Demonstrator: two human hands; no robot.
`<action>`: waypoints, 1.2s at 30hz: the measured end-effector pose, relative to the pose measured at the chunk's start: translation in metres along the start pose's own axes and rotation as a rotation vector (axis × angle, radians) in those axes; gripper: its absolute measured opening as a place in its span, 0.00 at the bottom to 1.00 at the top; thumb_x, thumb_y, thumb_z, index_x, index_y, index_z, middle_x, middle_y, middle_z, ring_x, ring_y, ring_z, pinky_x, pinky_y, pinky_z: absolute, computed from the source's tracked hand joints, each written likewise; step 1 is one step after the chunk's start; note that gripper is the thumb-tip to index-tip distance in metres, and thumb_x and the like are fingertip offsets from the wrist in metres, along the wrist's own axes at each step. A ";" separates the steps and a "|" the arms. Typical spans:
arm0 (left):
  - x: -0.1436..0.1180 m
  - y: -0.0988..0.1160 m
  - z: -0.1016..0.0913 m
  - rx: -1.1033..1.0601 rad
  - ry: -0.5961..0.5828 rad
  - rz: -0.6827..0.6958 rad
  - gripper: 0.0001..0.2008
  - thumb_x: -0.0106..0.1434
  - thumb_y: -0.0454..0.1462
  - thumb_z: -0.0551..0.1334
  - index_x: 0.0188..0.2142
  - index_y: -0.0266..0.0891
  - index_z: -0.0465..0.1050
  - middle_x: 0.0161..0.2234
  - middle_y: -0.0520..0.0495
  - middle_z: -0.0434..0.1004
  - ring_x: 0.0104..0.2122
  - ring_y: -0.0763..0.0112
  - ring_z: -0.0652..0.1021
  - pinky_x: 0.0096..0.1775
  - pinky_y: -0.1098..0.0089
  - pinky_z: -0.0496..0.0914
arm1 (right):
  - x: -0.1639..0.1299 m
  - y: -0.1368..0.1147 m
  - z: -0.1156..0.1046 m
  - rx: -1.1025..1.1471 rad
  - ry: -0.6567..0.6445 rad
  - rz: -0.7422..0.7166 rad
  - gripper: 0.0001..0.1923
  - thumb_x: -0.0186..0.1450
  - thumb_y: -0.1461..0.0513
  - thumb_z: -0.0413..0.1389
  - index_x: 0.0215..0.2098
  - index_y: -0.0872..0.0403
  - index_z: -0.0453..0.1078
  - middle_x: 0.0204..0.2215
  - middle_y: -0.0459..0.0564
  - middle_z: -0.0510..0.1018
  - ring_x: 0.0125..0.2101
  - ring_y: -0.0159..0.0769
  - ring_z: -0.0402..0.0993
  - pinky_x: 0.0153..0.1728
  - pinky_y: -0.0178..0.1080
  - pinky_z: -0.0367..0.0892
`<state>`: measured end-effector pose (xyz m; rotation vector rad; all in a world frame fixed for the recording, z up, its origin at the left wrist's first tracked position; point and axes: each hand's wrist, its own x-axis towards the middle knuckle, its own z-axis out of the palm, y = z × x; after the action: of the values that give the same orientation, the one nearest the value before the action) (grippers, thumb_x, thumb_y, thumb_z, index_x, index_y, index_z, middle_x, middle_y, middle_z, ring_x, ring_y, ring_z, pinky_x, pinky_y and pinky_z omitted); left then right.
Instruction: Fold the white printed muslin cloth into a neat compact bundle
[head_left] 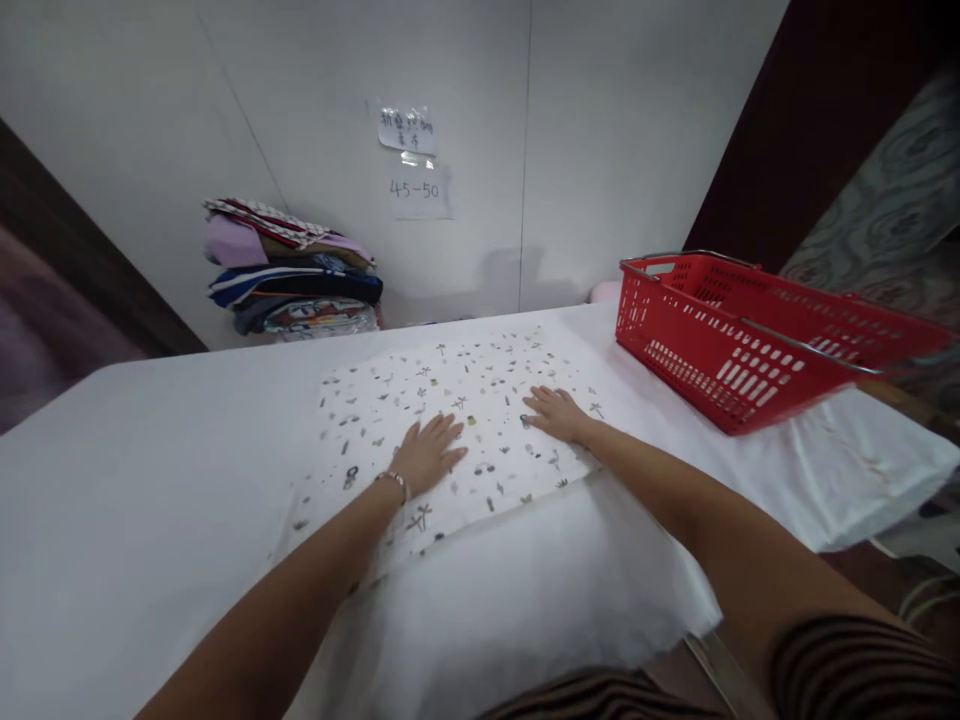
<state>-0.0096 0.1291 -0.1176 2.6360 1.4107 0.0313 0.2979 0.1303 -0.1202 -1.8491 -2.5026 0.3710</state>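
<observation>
Resting flat with left fingers [441, 431] and right fingers [543, 403], all somewhat spread and pinching nothing, on the cloth [487, 440] lying beneath and around them. Could pucker or skew if pushed unevenly from both sides, or get dragged bodyward by any slip of the loose white sheet [517, 580] on the near side of the fingers. Less likely, might snag on the basket [670, 330], well right of the right fingers, if slid far across the counter [150, 480].
</observation>
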 end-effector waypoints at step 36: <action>-0.090 0.081 0.015 0.046 0.223 0.134 0.17 0.65 0.38 0.47 0.44 0.44 0.73 0.43 0.46 0.74 0.45 0.63 0.71 0.47 0.62 0.65 | -0.131 0.053 -0.026 0.628 0.117 0.911 0.16 0.62 0.55 0.54 0.23 0.59 0.70 0.12 0.48 0.69 0.14 0.33 0.67 0.19 0.34 0.65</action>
<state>0.0081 0.0083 -0.1166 2.8351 1.3059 0.3207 0.3918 0.0266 -0.0876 -2.4166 -1.0995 0.8728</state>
